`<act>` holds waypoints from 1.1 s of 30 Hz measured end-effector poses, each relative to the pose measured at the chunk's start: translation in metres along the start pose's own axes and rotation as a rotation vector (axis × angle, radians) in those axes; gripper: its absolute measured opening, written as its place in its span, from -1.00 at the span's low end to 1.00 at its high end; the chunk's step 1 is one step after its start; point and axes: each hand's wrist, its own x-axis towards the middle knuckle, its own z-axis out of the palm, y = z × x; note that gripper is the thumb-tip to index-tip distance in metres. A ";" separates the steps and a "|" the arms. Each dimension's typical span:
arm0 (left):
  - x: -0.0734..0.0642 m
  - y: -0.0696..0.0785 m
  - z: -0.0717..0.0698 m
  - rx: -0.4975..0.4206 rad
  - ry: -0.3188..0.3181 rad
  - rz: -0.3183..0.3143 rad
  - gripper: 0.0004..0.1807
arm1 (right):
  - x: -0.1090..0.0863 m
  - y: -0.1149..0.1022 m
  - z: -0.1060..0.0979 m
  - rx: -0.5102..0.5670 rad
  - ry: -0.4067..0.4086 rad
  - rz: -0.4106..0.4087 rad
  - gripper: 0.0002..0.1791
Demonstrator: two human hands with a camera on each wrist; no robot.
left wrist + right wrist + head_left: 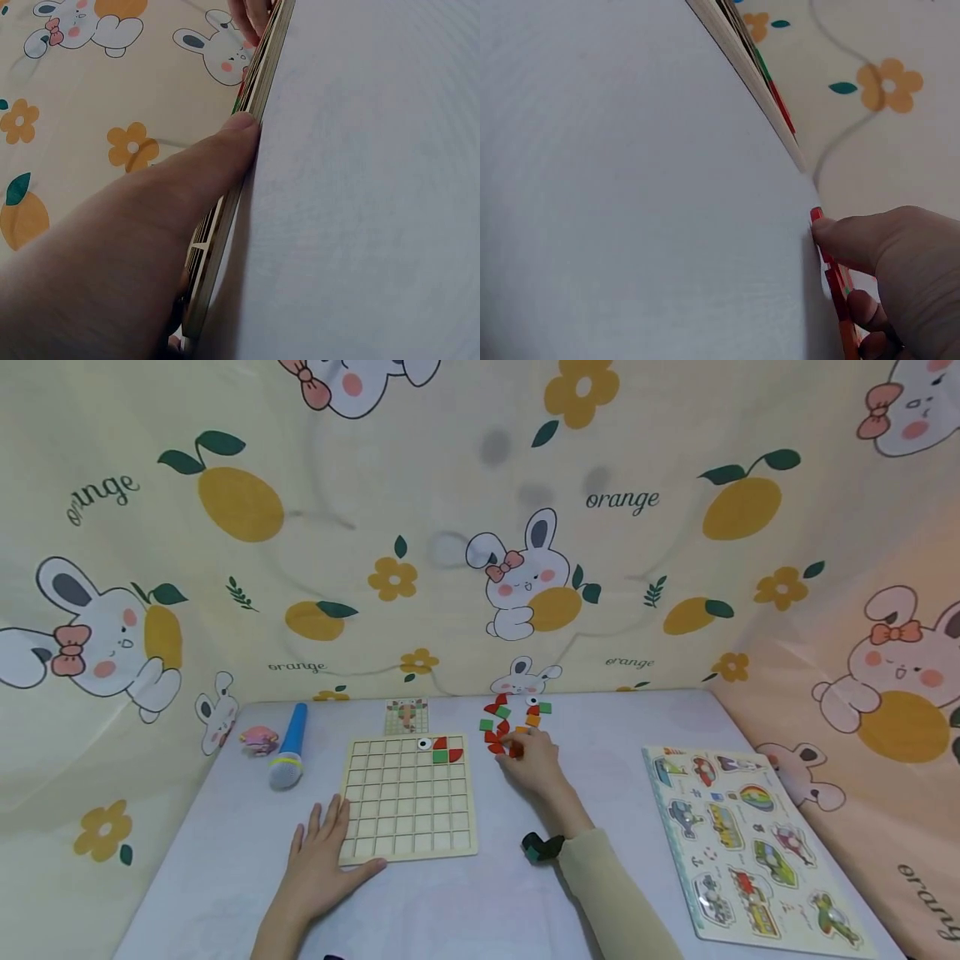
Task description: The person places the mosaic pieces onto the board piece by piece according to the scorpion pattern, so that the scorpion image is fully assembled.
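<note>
A pale square grid board [408, 802] lies on the table, with a few pieces in its far right corner: an eye piece [425, 744], a green square [440, 757] and red quarter-round ones. My left hand [318, 860] rests at the board's near left corner, fingers spread, its thumb [241, 124] along the near edge. Right of the board, my right hand [536, 764] reaches into loose tiles and pinches a red piece [816, 214] between thumb and curled fingers. The fingers partly hide that piece. Around it lie green tiles [487, 725], orange tiles [532, 721] and more red ones.
A small pattern card [406, 717] lies behind the board. A toy microphone [291, 747] and a pink toy [259, 740] are at the far left. On the right lies a picture puzzle board [750, 852]. A printed cloth [450, 635] hangs behind the table.
</note>
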 end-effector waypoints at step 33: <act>-0.001 0.001 -0.002 -0.017 -0.004 0.001 0.43 | -0.004 -0.009 0.007 -0.045 -0.061 -0.164 -0.63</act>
